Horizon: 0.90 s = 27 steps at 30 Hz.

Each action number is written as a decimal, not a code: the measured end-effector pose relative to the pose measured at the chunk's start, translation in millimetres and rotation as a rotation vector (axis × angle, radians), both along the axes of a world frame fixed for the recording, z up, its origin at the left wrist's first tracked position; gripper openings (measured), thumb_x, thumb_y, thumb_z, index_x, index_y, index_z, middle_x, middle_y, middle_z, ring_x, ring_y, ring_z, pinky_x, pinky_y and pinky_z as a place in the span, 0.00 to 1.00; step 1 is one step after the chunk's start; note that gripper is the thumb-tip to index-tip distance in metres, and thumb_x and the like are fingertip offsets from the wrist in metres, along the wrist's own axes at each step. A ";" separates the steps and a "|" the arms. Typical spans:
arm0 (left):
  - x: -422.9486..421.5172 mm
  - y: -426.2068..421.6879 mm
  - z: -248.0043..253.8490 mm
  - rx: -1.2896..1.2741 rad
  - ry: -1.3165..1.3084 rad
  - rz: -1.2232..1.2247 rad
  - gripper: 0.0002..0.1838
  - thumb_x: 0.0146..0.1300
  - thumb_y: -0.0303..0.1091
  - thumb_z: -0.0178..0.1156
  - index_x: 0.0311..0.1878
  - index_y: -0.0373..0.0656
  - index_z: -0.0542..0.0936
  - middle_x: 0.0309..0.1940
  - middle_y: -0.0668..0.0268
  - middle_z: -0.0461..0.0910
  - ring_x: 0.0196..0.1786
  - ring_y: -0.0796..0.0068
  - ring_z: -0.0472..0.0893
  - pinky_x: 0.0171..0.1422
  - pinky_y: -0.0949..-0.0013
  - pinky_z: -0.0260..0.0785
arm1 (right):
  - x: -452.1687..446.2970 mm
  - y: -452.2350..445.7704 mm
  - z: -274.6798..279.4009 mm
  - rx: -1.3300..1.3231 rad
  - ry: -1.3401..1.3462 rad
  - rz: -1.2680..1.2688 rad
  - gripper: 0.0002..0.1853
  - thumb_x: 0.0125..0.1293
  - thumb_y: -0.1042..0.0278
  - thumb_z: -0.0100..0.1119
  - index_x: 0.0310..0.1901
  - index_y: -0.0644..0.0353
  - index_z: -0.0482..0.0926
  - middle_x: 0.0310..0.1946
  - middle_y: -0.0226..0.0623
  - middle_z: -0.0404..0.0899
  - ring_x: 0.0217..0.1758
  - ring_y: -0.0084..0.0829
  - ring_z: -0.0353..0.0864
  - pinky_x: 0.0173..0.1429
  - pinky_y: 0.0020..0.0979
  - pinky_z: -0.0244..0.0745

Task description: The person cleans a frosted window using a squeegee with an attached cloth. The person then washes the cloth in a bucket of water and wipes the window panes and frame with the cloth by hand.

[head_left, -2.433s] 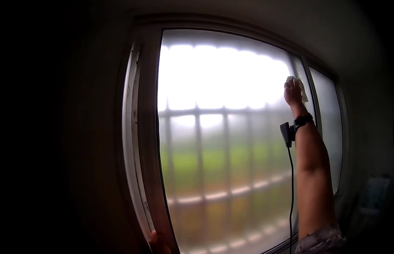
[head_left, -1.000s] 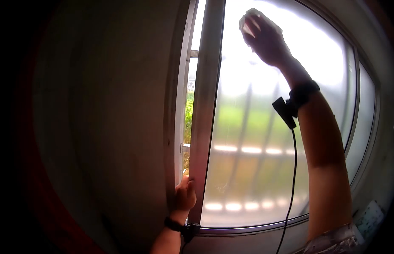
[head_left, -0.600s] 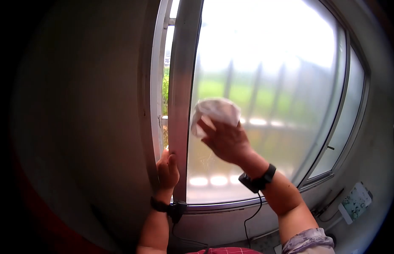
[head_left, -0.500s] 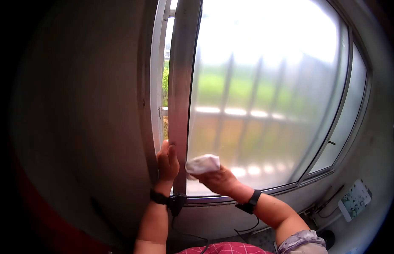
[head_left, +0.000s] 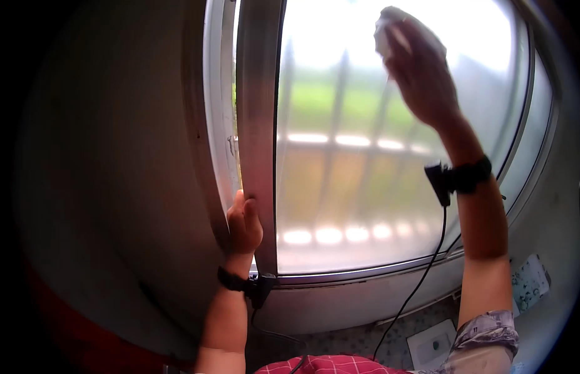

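Observation:
My right hand is raised to the upper part of the frosted window pane, closed around a white cloth that lies against the glass. Part of the cloth is hidden behind the fingers. Lower down on the left, my left hand grips the edge of the sliding window's metal frame, its fingers curled round into the narrow gap beside it. Both wrists wear black straps with small devices and cables.
A wall stands close on the left. Below the window runs a metal sill track. A cable hangs from the right wrist. At lower right are a patterned white panel and a pale square object on the floor.
My right hand has moved with the cloth from the pane's lower left corner to its upper right. My left hand stays on the frame. The gap at left looks narrower.

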<state>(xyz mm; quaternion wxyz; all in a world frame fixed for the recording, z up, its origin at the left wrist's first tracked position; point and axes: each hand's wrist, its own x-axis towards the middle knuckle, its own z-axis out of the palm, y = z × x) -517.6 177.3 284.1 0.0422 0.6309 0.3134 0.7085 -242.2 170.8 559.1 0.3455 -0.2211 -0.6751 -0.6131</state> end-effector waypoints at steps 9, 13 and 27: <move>5.7 4.7 -1.4 0.029 -0.064 0.007 0.28 0.70 0.56 0.36 0.35 0.37 0.72 0.18 0.64 0.68 0.24 0.73 0.70 0.29 0.70 0.60 | -40.2 -1.7 -76.8 -0.159 0.204 -0.056 0.23 0.65 0.57 0.49 0.61 0.52 0.65 0.63 0.40 0.59 0.68 0.44 0.55 0.67 0.52 0.49; 2.9 7.2 -7.3 0.005 -0.057 -0.002 0.27 0.70 0.53 0.38 0.36 0.35 0.72 0.17 0.64 0.65 0.22 0.75 0.66 0.27 0.68 0.57 | -55.7 -16.2 -263.6 -0.622 -0.006 -0.115 0.26 0.62 0.61 0.48 0.63 0.35 0.63 0.62 0.26 0.61 0.66 0.27 0.59 0.68 0.36 0.53; -1.7 5.4 -8.2 -0.065 -0.009 0.112 0.31 0.70 0.57 0.35 0.39 0.36 0.74 0.24 0.60 0.74 0.29 0.68 0.74 0.35 0.69 0.64 | 19.6 -66.7 -276.9 -1.661 0.477 0.627 0.21 0.57 0.81 0.48 0.53 0.52 0.75 0.46 0.31 0.79 0.47 0.24 0.78 0.45 0.30 0.70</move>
